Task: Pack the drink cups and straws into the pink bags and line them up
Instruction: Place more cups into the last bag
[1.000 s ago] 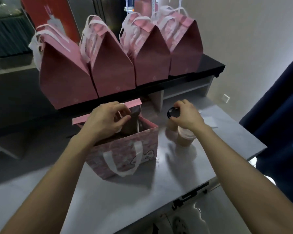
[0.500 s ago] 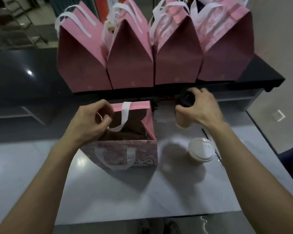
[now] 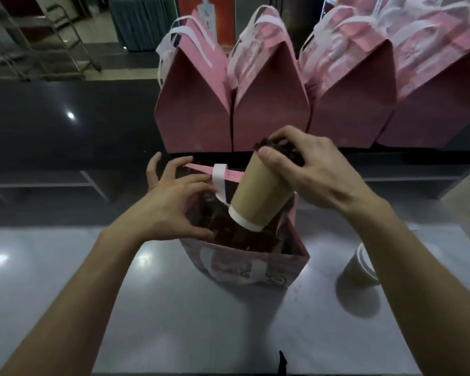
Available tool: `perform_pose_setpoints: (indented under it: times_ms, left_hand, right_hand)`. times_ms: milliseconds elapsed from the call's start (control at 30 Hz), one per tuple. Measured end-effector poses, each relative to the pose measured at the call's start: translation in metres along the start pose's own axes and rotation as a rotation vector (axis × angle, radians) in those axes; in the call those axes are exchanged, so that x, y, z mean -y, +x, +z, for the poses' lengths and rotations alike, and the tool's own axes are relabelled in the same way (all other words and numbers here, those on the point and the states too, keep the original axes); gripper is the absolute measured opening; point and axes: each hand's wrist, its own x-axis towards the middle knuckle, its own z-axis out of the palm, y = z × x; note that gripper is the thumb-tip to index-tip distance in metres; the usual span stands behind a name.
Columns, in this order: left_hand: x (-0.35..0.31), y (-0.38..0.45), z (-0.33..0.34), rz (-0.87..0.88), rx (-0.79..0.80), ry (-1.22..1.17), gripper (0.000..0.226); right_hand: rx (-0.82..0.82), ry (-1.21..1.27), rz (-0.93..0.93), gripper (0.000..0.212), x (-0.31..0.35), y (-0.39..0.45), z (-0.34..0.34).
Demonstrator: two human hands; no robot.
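Observation:
An open pink bag (image 3: 244, 267) with white ribbon handles stands on the grey table (image 3: 201, 327). My left hand (image 3: 168, 204) grips its left rim, fingers spread across the opening. A brown paper cup (image 3: 258, 196) with a dark lid hangs tilted over the bag, its base dipping just inside the opening. My right hand (image 3: 315, 175) grips this cup around the lid. A second cup (image 3: 361, 267) with a white lid stands on the table to the right of the bag, partly behind my right forearm. No straw is visible.
Several closed pink bags (image 3: 269, 104) stand side by side on a black shelf (image 3: 65, 118) right behind the table. A grey wall rises at the right. Floor and metal frames lie beyond the shelf at the far left.
My right hand has lifted the dark-lidded cup off the table and carried it left over the open bag, tilting it. My left hand's fingers have spread wider on the rim.

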Motion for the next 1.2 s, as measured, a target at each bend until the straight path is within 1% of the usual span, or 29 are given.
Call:
perform_pose_setpoints:
  times_ms: [67,133,233,300,333,367,400,467,500,533,567,600,633,700,767,800,867,967,1000,1033,1067,1100,1200]
  left_hand:
    - [0.006,0.002,0.0,0.008,0.081,-0.032,0.116]
    - [0.01,0.002,0.002,0.003,0.13,-0.156,0.132]
    - [0.019,0.003,0.007,-0.034,0.14,-0.319,0.144]
    - [0.023,0.005,0.011,-0.048,0.116,-0.347,0.145]
    - [0.024,0.006,0.013,-0.048,0.083,-0.343,0.142]
    - [0.026,0.009,0.015,-0.038,0.028,-0.328,0.134]
    - [0.028,0.013,0.015,-0.026,-0.047,-0.302,0.12]
    - [0.035,0.02,0.014,-0.017,-0.186,-0.229,0.084]
    - [0.039,0.023,0.014,-0.015,-0.217,-0.198,0.071]
    - [0.043,0.026,0.015,-0.013,-0.224,-0.187,0.066]
    - [0.045,0.027,0.017,-0.011,-0.219,-0.194,0.068]
    - [0.046,0.026,0.018,-0.006,-0.207,-0.212,0.077]
    - [0.046,0.024,0.019,0.0,-0.186,-0.236,0.091]
    - [0.045,0.018,0.021,0.013,-0.118,-0.307,0.127]
    - [0.043,0.013,0.02,0.017,-0.029,-0.357,0.154]
    - [0.042,0.012,0.019,0.014,0.01,-0.36,0.161]
    - [0.04,0.011,0.019,0.002,0.054,-0.35,0.167]
    - [0.037,0.01,0.019,-0.031,0.074,-0.355,0.173]
    - [0.037,0.009,0.02,-0.039,0.081,-0.356,0.175]
    - [0.036,0.009,0.02,-0.045,0.089,-0.356,0.176]
    - [0.035,0.01,0.019,-0.05,0.103,-0.355,0.177]
    - [0.033,0.011,0.018,-0.054,0.119,-0.355,0.177]
    - [0.031,0.014,0.017,-0.067,0.158,-0.358,0.177]
  right_hand:
    - [0.108,-0.047,-0.002,0.064,0.005,0.0,0.01]
    - [0.238,-0.081,-0.018,0.067,0.009,0.001,0.018]
    - [0.443,-0.138,-0.027,0.064,0.012,0.005,0.034]
    - [0.51,-0.267,-0.067,0.067,0.013,0.008,0.051]
    - [0.523,-0.337,-0.107,0.068,0.012,0.009,0.06]
    - [0.533,-0.389,-0.151,0.07,0.012,0.01,0.068]
    - [0.547,-0.424,-0.185,0.072,0.011,0.011,0.075]
    - [0.573,-0.456,-0.207,0.075,0.008,0.013,0.082]
    - [0.575,-0.455,-0.204,0.077,0.005,0.014,0.083]
    - [0.566,-0.443,-0.195,0.077,0.001,0.013,0.082]
    - [0.549,-0.427,-0.189,0.078,-0.002,0.012,0.081]
    - [0.527,-0.413,-0.191,0.079,-0.005,0.01,0.079]
    - [0.499,-0.405,-0.205,0.08,-0.007,0.007,0.078]
    - [0.433,-0.385,-0.259,0.079,-0.007,0.002,0.075]
    - [0.361,-0.361,-0.328,0.077,-0.005,-0.003,0.073]
    - [0.327,-0.351,-0.366,0.076,-0.004,-0.005,0.073]
    - [0.265,-0.326,-0.469,0.077,-0.004,-0.011,0.074]
    - [0.093,-0.349,-0.739,0.074,-0.015,-0.021,0.07]
    - [0.06,-0.364,-0.787,0.074,-0.02,-0.024,0.068]
    - [0.064,-0.378,-0.797,0.075,-0.023,-0.026,0.065]
    - [0.103,-0.393,-0.767,0.076,-0.024,-0.025,0.063]
    - [0.174,-0.401,-0.693,0.078,-0.024,-0.024,0.062]
    - [0.429,-0.398,-0.313,0.078,-0.015,-0.011,0.068]
